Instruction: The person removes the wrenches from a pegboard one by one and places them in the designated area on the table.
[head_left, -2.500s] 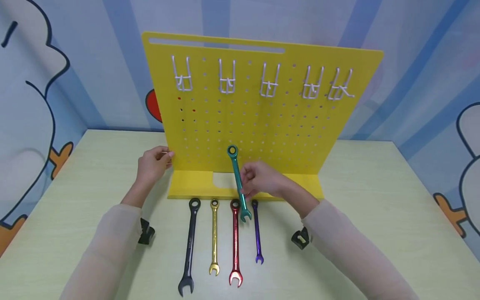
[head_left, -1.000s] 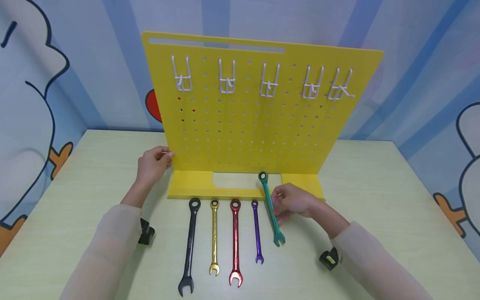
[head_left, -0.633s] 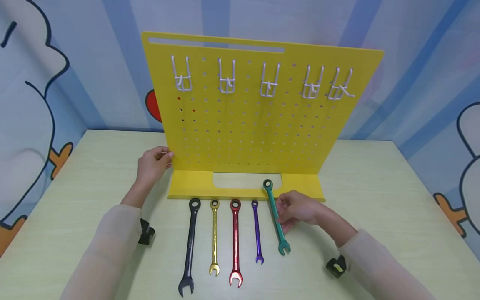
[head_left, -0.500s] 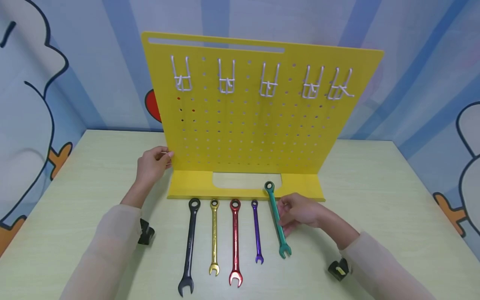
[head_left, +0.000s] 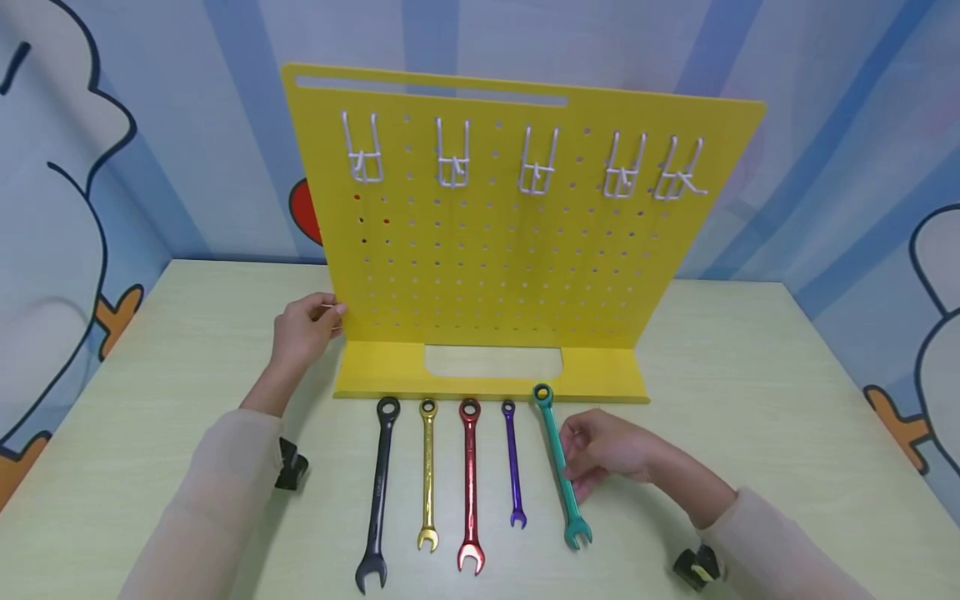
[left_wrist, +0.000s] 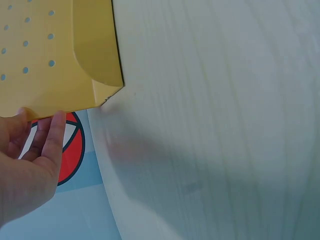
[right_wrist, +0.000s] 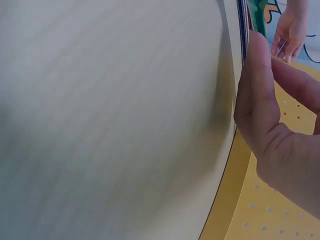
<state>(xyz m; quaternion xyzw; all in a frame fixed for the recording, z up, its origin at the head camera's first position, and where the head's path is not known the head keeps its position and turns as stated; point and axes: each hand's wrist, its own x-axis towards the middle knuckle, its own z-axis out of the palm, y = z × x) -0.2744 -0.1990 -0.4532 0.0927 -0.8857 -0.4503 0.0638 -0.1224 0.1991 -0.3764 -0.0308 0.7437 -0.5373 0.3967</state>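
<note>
In the head view my right hand (head_left: 611, 446) pinches the shaft of a teal-green combination wrench (head_left: 557, 442) between thumb and fingers. Its ring end overlaps the front edge of the yellow pegboard stand (head_left: 480, 275), and its open end points toward me. To its left lie a purple wrench (head_left: 513, 462), a red wrench (head_left: 470, 483), a gold wrench (head_left: 428, 475) and a black wrench (head_left: 381, 492), side by side. My left hand (head_left: 300, 329) grips the pegboard's left edge; the left wrist view shows thumb and fingers (left_wrist: 52, 142) on either side of it.
Several white wire hooks (head_left: 537, 162) run along the pegboard's upper part. Its base has a cut-out in the middle. The pale wooden table (head_left: 750, 400) meets a blue striped wall (head_left: 510, 37) with cartoon figures. A black wrist camera (head_left: 697, 568) sits under my right sleeve.
My right hand has carried the green wrench from in front of the pegboard to the right, past the purple wrench, then down toward me. The left hand and other wrenches have stayed put.
</note>
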